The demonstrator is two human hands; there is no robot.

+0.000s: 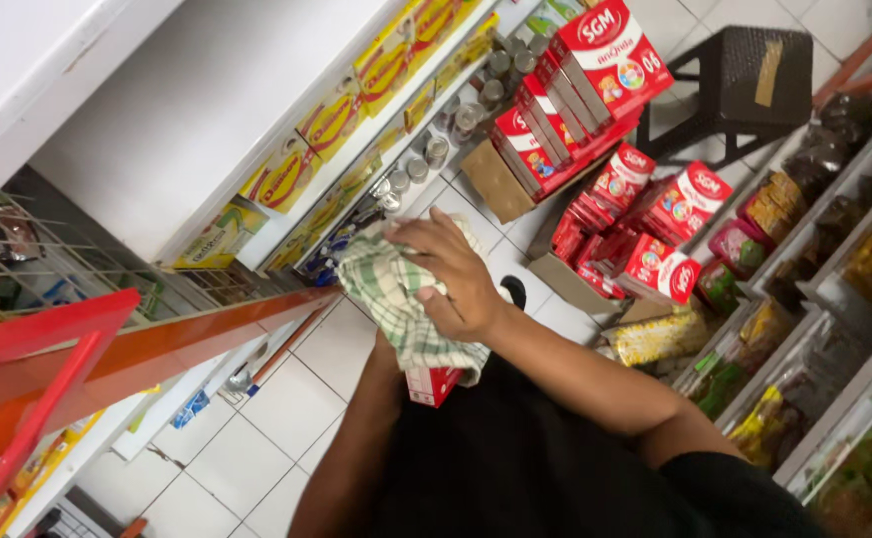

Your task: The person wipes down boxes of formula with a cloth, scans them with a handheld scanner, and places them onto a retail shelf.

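At the far left a red metal frame (47,349) slants across the view, with a wire rack (67,249) behind it. To the right of the frame, a white shelf (286,120) carries a row of yellow boxes (331,120), and past those stands a line of small silver-topped cans (456,120).

Right of the frame, near the middle of the view, the left hand (411,374) is almost wholly hidden under a green-and-white checked cloth (396,299); its forearm comes up from below, and it seems to be holding a small red carton (431,384), whose lower end pokes out beneath the cloth, though how the fingers close cannot be told. The right hand (456,274) lies on top of the cloth, fingers curled down and pressing it against the carton, so it grips the cloth.

Farther right of the frame, an open cardboard box (500,184) on the white tiled floor (286,399) holds upright red-and-white cartons (595,70), and a second box (565,279) beside it holds more of them, tipped at angles. A dark woven stool (745,75) stands behind. At the far right, slanted bins (824,259) hold bagged snacks (655,339).
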